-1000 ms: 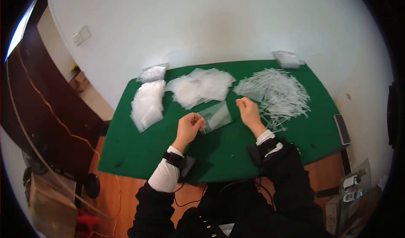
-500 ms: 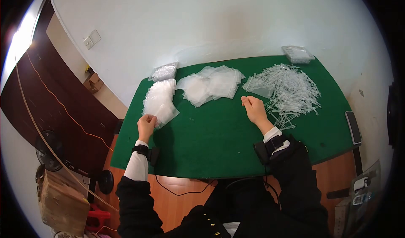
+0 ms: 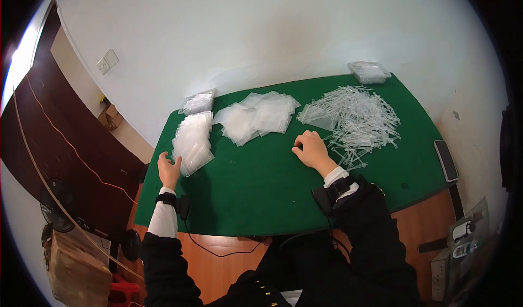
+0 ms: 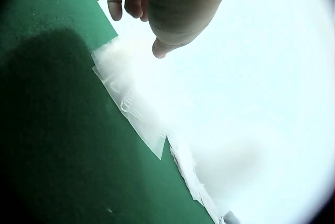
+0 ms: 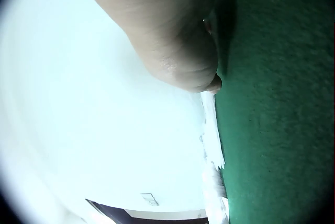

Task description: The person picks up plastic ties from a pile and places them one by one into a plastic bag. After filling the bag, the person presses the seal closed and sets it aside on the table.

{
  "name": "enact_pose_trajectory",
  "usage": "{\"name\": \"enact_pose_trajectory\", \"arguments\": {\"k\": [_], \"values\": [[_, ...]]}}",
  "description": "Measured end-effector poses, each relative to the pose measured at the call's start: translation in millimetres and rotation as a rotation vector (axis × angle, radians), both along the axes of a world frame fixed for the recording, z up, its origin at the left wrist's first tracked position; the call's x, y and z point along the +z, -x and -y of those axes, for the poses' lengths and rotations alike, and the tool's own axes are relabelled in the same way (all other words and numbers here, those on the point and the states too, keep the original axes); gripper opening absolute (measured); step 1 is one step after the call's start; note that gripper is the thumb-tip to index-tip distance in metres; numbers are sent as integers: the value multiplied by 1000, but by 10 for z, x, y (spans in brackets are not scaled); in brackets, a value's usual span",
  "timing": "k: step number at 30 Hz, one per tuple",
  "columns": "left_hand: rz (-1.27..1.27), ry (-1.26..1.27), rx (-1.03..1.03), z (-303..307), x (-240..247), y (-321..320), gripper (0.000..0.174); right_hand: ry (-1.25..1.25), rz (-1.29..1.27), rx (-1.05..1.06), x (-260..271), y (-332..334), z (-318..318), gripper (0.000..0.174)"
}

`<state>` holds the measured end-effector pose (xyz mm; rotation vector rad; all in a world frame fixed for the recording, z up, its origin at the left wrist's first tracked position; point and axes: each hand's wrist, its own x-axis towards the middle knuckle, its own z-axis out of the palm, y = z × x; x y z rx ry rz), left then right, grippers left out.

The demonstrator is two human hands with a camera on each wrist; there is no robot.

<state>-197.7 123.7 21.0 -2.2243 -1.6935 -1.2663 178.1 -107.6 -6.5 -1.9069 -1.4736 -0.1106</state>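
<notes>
My left hand point(image 3: 169, 171) hovers at the near left edge of a fanned stack of clear plastic bags point(image 3: 192, 141). Its thumb and fingers are spread apart with nothing between them. In the left wrist view, the closest bag point(image 4: 130, 101) shows thin shapes inside, and glare washes out much of the stack. Low over the green table point(image 3: 245, 198), my right hand point(image 3: 312, 150) has loosely bent fingers and holds nothing that shows. Just beyond it lies a loose heap of thin, clear plastic sticks point(image 3: 362, 122), some with looped ends.
Flat, clear bags point(image 3: 259, 116) lie spread at the back middle. Bundled packs stand at the back left point(image 3: 198, 102) and back right point(image 3: 369, 72) corners. A phone point(image 3: 446, 161) lies at the right edge. A wall point(image 3: 261, 29) rises behind the table.
My left hand carried a bag from the middle leftward onto the stack, let go of it and drew slightly away. My right hand lowered a little, its fingers loosening.
</notes>
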Motion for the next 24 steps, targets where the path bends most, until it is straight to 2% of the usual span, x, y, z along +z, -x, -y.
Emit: {"name": "enact_pose_trajectory", "arguments": {"k": [1,4,5,7,8,10,11,13,16,20,24], "values": [[0,-2,0,5,26,-16,40,-2,0,0,-5,1,-16,16],[-9,-210,-220,79,134,-268,42,77,-13,2,-4,2,-12,17],[-7,-207,-226,175,201,-389,42,79,-13,-4,0,0,0,17],[60,43,-412,405,315,-709,39,45,44,-147,24,-50,9,19],[64,44,-418,457,304,-851,39,26,75,-220,37,-77,16,21],[113,131,-668,573,274,-1110,36,58,125,-310,42,-136,33,23],[115,132,-673,661,282,-1243,36,88,172,-392,41,-167,35,26],[128,219,-844,858,306,-1482,33,119,222,-477,32,-204,34,28],[150,241,-962,1128,321,-1765,32,269,202,-521,12,-233,9,31],[207,325,-1024,1355,223,-2060,31,284,219,-509,37,-239,9,30],[219,444,-1068,1436,62,-2238,29,130,222,-457,142,-221,15,25]]}}
